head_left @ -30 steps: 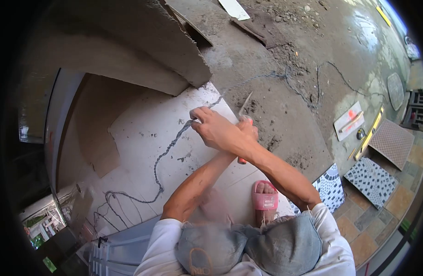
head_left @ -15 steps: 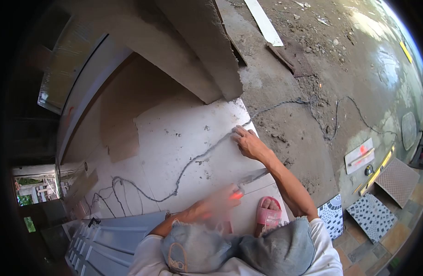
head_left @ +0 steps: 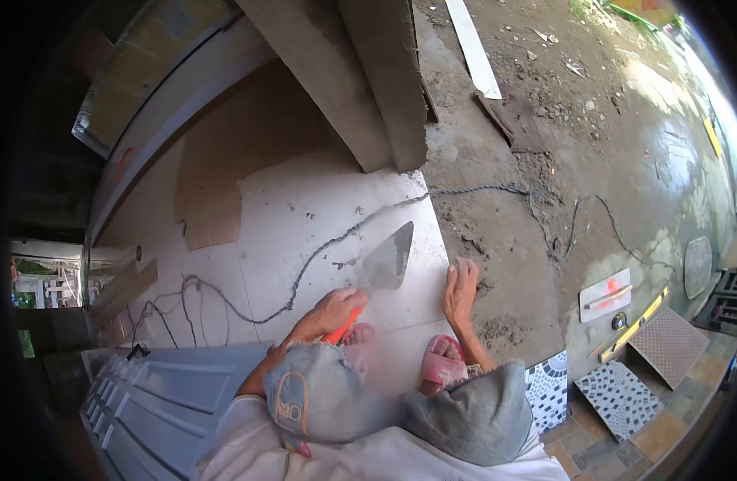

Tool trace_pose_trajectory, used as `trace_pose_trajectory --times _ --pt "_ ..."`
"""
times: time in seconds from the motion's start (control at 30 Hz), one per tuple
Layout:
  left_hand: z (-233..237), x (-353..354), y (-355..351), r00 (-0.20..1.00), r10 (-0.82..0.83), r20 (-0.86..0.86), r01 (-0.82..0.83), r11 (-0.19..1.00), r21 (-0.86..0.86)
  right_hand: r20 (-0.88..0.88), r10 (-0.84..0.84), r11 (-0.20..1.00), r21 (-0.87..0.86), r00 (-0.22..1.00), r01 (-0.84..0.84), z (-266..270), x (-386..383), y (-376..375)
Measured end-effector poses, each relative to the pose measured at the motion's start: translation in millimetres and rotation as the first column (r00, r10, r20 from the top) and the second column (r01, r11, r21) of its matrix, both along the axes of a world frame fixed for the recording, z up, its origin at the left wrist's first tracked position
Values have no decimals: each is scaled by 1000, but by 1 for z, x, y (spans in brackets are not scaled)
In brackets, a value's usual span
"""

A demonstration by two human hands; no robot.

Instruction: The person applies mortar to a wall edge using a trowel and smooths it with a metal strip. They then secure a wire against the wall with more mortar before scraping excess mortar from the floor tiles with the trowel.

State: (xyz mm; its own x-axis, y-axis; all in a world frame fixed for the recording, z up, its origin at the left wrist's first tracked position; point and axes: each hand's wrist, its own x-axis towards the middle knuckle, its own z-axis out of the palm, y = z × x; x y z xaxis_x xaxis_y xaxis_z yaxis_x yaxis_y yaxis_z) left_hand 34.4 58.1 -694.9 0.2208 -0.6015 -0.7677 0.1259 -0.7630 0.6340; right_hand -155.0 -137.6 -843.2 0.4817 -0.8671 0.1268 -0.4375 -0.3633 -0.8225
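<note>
My left hand (head_left: 332, 311) is closed round the orange handle of a trowel (head_left: 391, 258), whose grey pointed blade is over the white floor tiles (head_left: 284, 232). My right hand (head_left: 460, 289) is at the tiles' right edge, beside the bare grey ground, its fingers somewhat bent and apart from the thumb, with nothing visible in it. A dark twisted cord (head_left: 308, 260) runs across the tiles and onto the ground, above both hands and touching neither.
A rough grey pillar (head_left: 384, 88) stands above the tiles. A bluish panel (head_left: 176, 393) lies lower left. On the right are a float (head_left: 605, 295), a yellow level (head_left: 637, 325), and patterned tiles (head_left: 619, 398). Pink sandals (head_left: 442, 365) are between my knees.
My right hand has let go of the cord and moved down along the tile edge. The cord lies straighter there. My left hand has shifted left and up, and the trowel blade now points upward over the tiles.
</note>
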Motion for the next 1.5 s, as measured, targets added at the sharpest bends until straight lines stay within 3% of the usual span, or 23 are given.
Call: trace_pose_trajectory --times 0.07,0.13,0.17,0.27,0.33,0.5,0.6,0.67,0.73,0.8,0.83,0.9,1.0,1.03,1.13,1.27,1.4,1.5 --pt "-1 -1 -10 960 15 279 -29 999 45 -135 5 998 -61 991 -13 -22 -21 42" --pt "3 -4 -25 959 133 249 -142 990 21 -242 30 986 -155 970 -69 -49 -36 69" --pt "3 -7 -29 955 194 223 -203 979 21 -282 81 994 -41 956 -96 -46 -38 70" --pt "-25 5 -47 864 462 -199 -486 870 -87 -236 43 999 5 971 -43 -36 -32 69" --pt "-45 15 -65 834 482 -270 -515 855 -66 -278 43 998 -36 960 -55 -28 -28 70" --pt "-69 37 -102 849 488 -201 -508 859 -62 -244 56 995 -61 968 -73 -31 -31 66" --pt "-77 50 -109 814 519 -261 -549 834 -54 -224 175 983 -17 959 -183 -29 -20 32" --pt "-75 56 -112 811 518 -271 -545 838 -28 -213 166 967 -156 963 -202 -17 11 -10" --pt "-70 59 -114 813 513 -275 -537 843 -16 -274 273 927 -179 922 -328 11 50 -61" --pt "-65 62 -114 826 497 -268 -521 854 -22 -361 484 860 32 797 -509 33 91 -104" --pt "-69 64 -112 813 511 -281 -538 843 -24 -332 552 821 59 765 -568 37 112 -116" --pt "-77 68 -110 822 489 -291 -519 854 -32 -280 668 735 105 690 -670 40 144 -141" --pt "-87 72 -111 803 501 -322 -535 845 -20 -342 716 662 57 608 -747 11 181 -157" --pt "-89 73 -109 790 514 -333 -547 837 -3 -375 713 677 150 593 -720 20 191 -153" --pt "-88 77 -108 808 494 -321 -528 849 -24 -348 652 742 110 674 -661 5 206 -148" --pt "-86 85 -115 812 476 -338 -516 856 -33 -342 647 735 43 681 -677 -1 213 -147" --pt "-87 86 -123 775 503 -383 -552 833 -22 -475 627 730 82 617 -678 -2 219 -151" --pt "-93 86 -126 761 514 -395 -562 827 -5 -390 609 768 71 691 -636 -2 219 -151"
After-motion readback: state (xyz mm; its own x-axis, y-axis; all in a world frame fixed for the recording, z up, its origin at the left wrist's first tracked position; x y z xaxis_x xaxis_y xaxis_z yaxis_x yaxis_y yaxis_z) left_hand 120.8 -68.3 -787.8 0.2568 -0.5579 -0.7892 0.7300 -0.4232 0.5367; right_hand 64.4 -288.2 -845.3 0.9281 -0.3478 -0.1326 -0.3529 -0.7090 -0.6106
